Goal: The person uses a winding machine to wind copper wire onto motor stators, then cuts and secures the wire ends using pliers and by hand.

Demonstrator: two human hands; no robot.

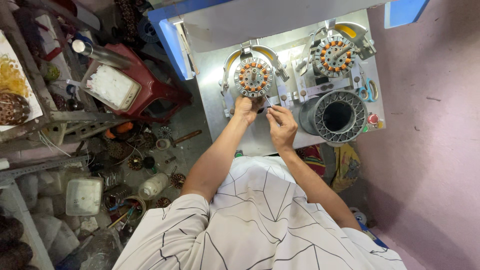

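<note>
Landmark: round grey metal stator with copper-orange coils (253,76), clamped on the steel workbench (260,137).
Left hand (246,107): touching the stator's lower edge, fingers curled against it; what they grip, cannot tell.
Right hand (281,122): just below-right of the stator, fingertips pinched on a thin metal pin (268,101) pointing at its rim.
Second coil-wound stator (334,55): right of the landmark, apart.
Grey ribbed cylindrical housing (338,116): lower-right.
Red plastic stool (145,85): far left, on the floor.

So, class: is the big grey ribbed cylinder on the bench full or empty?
Empty: the ribbed cylinder stands upright, and its round opening shows only a dark hollow inside.
</note>
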